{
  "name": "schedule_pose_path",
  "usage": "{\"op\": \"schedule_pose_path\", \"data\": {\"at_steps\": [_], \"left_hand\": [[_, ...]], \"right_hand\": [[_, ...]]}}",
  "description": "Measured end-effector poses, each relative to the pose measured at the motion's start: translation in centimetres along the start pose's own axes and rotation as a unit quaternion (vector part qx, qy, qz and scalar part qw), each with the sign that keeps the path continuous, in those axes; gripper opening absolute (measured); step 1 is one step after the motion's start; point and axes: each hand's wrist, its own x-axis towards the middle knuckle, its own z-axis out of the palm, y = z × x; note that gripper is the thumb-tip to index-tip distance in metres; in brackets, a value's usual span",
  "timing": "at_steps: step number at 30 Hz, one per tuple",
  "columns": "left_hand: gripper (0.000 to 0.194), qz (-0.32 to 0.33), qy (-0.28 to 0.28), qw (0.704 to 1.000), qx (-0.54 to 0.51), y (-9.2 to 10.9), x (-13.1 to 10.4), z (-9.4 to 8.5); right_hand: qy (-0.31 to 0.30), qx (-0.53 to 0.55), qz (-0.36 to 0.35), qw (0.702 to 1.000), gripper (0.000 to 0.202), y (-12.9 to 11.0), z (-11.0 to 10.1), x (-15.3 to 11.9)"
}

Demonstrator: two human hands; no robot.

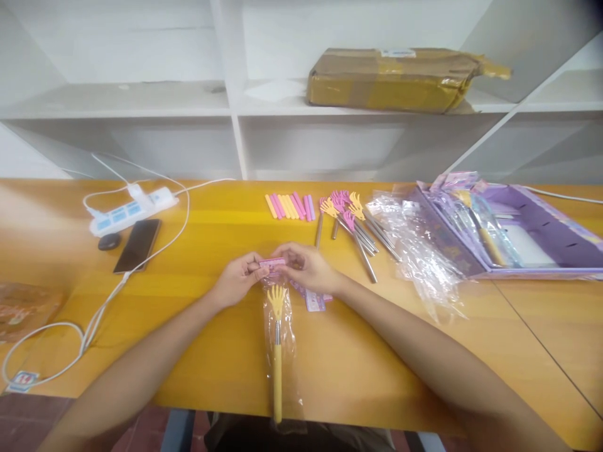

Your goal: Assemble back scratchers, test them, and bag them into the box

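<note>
Between my left hand [239, 278] and my right hand [308, 271] is a small pink card [272, 263], pinched by the fingers of both. It sits at the top end of a clear plastic bag [288, 351]. Inside that bag lies a yellow back scratcher [277, 376], its hand-shaped head toward my fingers and its handle toward the table's front edge. Whether the card is in the bag or over its mouth, I cannot tell. A few purple and pink cards [315, 300] lie beside my right hand, partly hidden by it.
Behind my hands are pink, yellow and purple tubes [289, 206] and several metal back scratcher rods [360, 235]. Clear bags [419, 251] lie beside a purple box [560, 220] holding bagged scratchers. A power strip [134, 212], phone [137, 246] and cables are left; a taped carton [391, 81] is shelved.
</note>
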Motion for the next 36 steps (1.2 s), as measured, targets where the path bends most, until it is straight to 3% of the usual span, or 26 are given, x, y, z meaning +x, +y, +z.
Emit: {"op": "schedule_pose_path", "data": {"at_steps": [8,12,14,17,21,24,26,29,33,36], "left_hand": [[0.034,0.004,-0.017,1.0,0.021,0.7,0.0,-0.7],[0.037,-0.005,-0.015,1.0,0.01,0.7,0.1,-0.4],[0.041,-0.024,-0.005,1.0,-0.012,0.6,0.2,-0.2],[0.043,-0.037,0.017,0.999,-0.03,0.1,0.3,-0.1],[0.044,-0.017,0.038,0.998,-0.045,-0.5,0.5,-0.5],[0.048,-0.007,0.046,0.996,-0.077,-0.5,0.6,-0.6],[0.052,-0.002,0.048,0.993,-0.104,-0.4,0.7,-0.6],[0.05,0.003,0.058,0.988,-0.141,-0.4,0.7,-0.5],[0.041,-0.004,0.073,0.981,-0.181,-0.4,0.6,-0.5],[0.037,-0.015,0.076,0.973,-0.217,-0.3,0.7,-0.6]], "right_hand": [[-0.021,-0.1,-0.039,0.994,0.03,-0.5,-1.3,0.5],[-0.05,-0.118,-0.045,0.991,0.031,-0.3,-1.7,0.5],[-0.05,-0.181,-0.054,0.981,0.027,-0.1,-2.4,0.4],[0.002,-0.315,-0.061,0.947,0.028,0.0,-4.3,0.0],[0.081,-0.408,-0.007,0.909,0.033,-1.4,-6.1,-0.5],[0.061,-0.459,0.011,0.886,0.042,-3.5,-4.2,-0.9],[0.029,-0.496,0.028,0.867,0.048,-5.1,-1.4,-1.6],[-0.061,-0.548,0.121,0.826,0.058,-7.2,3.1,-3.3],[-0.167,-0.454,0.212,0.849,0.052,-8.8,5.7,-5.0],[-0.14,-0.36,0.247,0.889,0.033,-8.7,5.5,-5.6]]}}
